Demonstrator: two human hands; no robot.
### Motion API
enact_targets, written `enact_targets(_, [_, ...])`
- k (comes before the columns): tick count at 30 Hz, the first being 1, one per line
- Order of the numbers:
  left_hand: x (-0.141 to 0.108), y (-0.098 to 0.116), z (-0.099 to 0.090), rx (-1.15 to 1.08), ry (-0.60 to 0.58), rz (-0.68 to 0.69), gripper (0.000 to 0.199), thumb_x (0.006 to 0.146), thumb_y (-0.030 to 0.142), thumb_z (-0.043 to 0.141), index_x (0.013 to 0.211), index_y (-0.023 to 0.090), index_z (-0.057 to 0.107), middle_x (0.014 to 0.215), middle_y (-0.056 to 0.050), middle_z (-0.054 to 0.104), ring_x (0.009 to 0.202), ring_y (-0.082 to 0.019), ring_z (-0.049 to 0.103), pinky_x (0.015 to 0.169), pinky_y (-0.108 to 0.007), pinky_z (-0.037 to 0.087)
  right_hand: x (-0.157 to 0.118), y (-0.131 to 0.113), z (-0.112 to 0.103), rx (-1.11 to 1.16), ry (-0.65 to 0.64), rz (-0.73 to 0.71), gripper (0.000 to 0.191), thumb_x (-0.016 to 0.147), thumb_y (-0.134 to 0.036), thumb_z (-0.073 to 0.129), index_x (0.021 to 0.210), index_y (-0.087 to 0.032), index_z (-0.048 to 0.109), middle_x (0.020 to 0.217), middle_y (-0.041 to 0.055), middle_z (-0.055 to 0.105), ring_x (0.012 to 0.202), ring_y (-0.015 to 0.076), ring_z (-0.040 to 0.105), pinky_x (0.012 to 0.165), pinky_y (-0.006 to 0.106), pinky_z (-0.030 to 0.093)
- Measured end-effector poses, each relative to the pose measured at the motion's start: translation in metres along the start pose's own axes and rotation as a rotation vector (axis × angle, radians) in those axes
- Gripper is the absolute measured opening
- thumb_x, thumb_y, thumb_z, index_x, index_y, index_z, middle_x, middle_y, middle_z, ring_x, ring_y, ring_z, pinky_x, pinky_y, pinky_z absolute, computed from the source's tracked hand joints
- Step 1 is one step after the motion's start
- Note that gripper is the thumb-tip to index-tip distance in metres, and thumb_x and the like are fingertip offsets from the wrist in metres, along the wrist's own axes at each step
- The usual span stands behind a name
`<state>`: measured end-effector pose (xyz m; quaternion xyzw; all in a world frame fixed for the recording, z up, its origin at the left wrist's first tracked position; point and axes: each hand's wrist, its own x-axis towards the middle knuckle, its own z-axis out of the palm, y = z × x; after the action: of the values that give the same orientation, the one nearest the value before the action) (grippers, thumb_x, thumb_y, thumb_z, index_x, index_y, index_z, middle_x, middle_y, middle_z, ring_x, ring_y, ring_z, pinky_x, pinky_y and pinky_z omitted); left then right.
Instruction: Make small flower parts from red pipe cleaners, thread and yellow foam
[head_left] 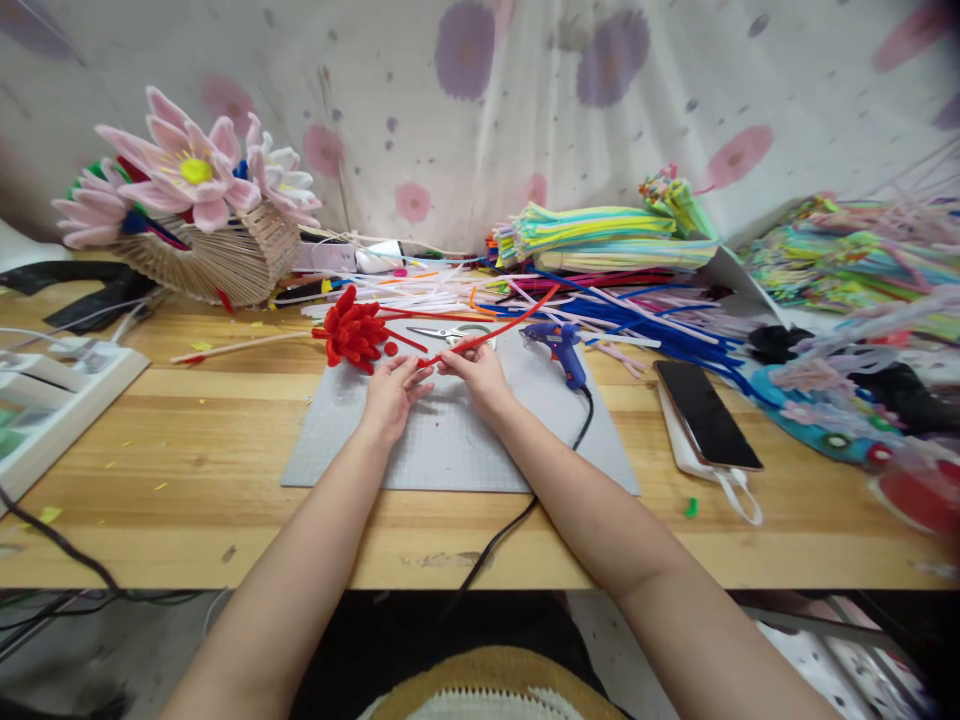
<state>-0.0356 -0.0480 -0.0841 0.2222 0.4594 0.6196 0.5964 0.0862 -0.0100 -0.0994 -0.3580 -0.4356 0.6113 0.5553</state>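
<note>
In the head view, I am holding a red pipe cleaner [517,322] between my two hands, over the far part of a grey mat [450,465]. My right hand [480,375] is pinching it between thumb and fingers, and its free end is slanting up and away beyond my right hand's grip. My left hand [390,395] is pinching the near end with its fingertips, its other fingers lying loosely apart. The two hands are almost meeting.

Just to the left of my grip and a little beyond it, a red flower [351,332] is lying on its side, with a wooden stick [255,346] running out leftward from it. A small red ball [391,349] is resting between the flower and my left fingers. Directly behind my grip, a pair of scissors [442,332] is lying partly hidden by my right hand. To the right of my grip, a blue glue gun [559,348] is resting near the mat's far corner, its black cord [495,540] trailing back toward me under my right forearm.

Well to the right, a phone [709,415] is lying on the table [210,480]. Far behind to the left, pink flowers [169,165] are filling a basket [225,260]; behind to the right, pale pipe cleaners [615,240] are lying in bundles.
</note>
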Motion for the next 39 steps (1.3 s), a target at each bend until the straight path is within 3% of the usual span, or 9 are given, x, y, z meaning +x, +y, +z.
enact_targets(5, [0.002,-0.005,0.002,-0.02,0.037,0.052,0.034,0.065,0.012,0.068,0.087,0.017,0.043,0.08,-0.002,0.064,0.072,-0.013,0.064,0.055,-0.021,0.049,-0.003,-0.002,0.002,-0.012,-0.033,0.0,0.04,0.054,-0.035,0.075,0.071,-0.019,0.043,0.059,-0.0046,0.059,0.056,0.0104,0.06,0.064,0.027,0.052])
enact_targets(9, [0.003,-0.007,0.002,0.046,0.086,0.14,0.041,0.061,0.011,0.069,0.087,0.018,0.038,0.07,0.0,0.063,0.069,-0.015,0.065,0.054,-0.023,0.05,-0.001,-0.005,0.002,-0.05,-0.021,-0.03,0.04,0.053,-0.035,0.075,0.073,-0.019,0.043,0.058,-0.006,0.058,0.053,0.0093,0.058,0.059,0.025,0.05])
enact_targets(14, [0.001,-0.003,0.0,0.265,-0.085,0.231,0.048,0.054,0.018,0.072,0.084,0.019,0.035,0.056,0.006,0.059,0.06,-0.016,0.063,0.051,-0.026,0.051,0.008,-0.016,-0.004,-0.183,-0.069,-0.114,0.038,0.052,-0.03,0.074,0.073,-0.019,0.044,0.054,-0.0074,0.055,0.047,0.008,0.053,0.05,0.023,0.045])
enact_targets(18, [0.0,0.002,-0.003,0.498,-0.248,0.198,0.047,0.053,0.02,0.071,0.082,0.02,0.034,0.052,0.008,0.057,0.053,-0.015,0.061,0.051,-0.027,0.05,0.009,-0.022,-0.007,-0.256,-0.141,-0.105,0.035,0.053,-0.025,0.071,0.075,-0.019,0.045,0.054,-0.0078,0.055,0.045,0.0075,0.051,0.048,0.022,0.042])
enact_targets(23, [0.003,0.004,-0.006,0.777,-0.363,0.187,0.039,0.059,0.017,0.066,0.082,0.021,0.034,0.05,0.008,0.055,0.045,-0.013,0.056,0.048,-0.024,0.045,0.007,-0.022,-0.009,-0.377,-0.257,-0.062,0.031,0.055,-0.02,0.067,0.076,-0.019,0.045,0.051,-0.009,0.052,0.045,0.0078,0.05,0.047,0.022,0.04])
enact_targets(27, [0.003,0.006,-0.005,0.965,-0.409,0.186,0.037,0.061,0.012,0.063,0.082,0.022,0.035,0.05,0.008,0.054,0.044,-0.014,0.055,0.047,-0.024,0.04,0.005,-0.017,-0.009,-0.473,-0.314,-0.061,0.031,0.057,-0.018,0.064,0.079,-0.019,0.042,0.052,-0.0084,0.052,0.047,0.0091,0.05,0.049,0.022,0.038])
enact_targets(31, [-0.001,0.006,-0.002,1.156,-0.316,0.249,0.036,0.056,0.009,0.066,0.081,0.02,0.042,0.055,0.004,0.055,0.048,-0.016,0.055,0.051,-0.026,0.039,0.0,-0.01,-0.008,-0.56,-0.365,-0.106,0.03,0.06,-0.017,0.061,0.083,-0.02,0.041,0.057,-0.0073,0.055,0.052,0.0103,0.053,0.051,0.022,0.037])
enact_targets(34, [-0.001,-0.001,-0.002,1.048,-0.275,0.297,0.04,0.057,0.01,0.067,0.089,0.019,0.044,0.058,0.004,0.055,0.053,-0.016,0.056,0.055,-0.027,0.042,0.001,-0.01,-0.007,-0.518,-0.35,-0.122,0.031,0.061,-0.018,0.062,0.083,-0.021,0.04,0.06,-0.0075,0.056,0.054,0.01,0.054,0.052,0.022,0.039])
enact_targets(39, [-0.001,-0.009,0.002,0.349,-0.148,0.196,0.055,0.06,0.016,0.069,0.105,0.021,0.038,0.076,0.001,0.062,0.068,-0.015,0.063,0.06,-0.028,0.049,0.008,-0.015,-0.007,-0.243,-0.129,-0.156,0.036,0.059,-0.026,0.068,0.078,-0.022,0.037,0.058,-0.0087,0.055,0.051,0.0082,0.053,0.053,0.023,0.043])
